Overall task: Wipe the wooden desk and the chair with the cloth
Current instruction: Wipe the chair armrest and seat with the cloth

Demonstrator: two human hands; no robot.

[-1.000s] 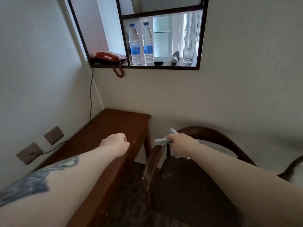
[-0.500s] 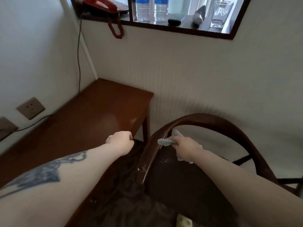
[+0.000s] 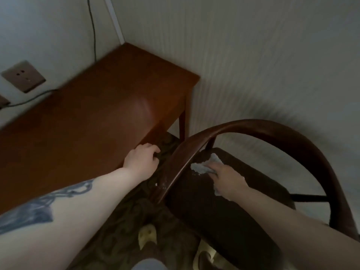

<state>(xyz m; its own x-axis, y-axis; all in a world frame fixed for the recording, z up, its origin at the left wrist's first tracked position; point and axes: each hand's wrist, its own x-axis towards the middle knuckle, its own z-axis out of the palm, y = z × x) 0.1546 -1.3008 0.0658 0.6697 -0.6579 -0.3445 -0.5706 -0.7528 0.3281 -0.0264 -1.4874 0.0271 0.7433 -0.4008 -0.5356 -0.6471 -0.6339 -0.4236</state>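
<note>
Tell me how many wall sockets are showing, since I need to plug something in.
2. One full socket plate sits on the left wall above the desk. A second is cut off at the left edge, where the black cable leads. Others may lie out of frame.

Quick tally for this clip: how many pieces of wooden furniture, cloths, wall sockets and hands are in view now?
Wooden furniture: 2, the wooden desk and the chair
Cloths: 1, the cloth
Wall sockets: 1 fully in view, the wall socket
Hands: 2, left hand, right hand
Total: 6
</note>
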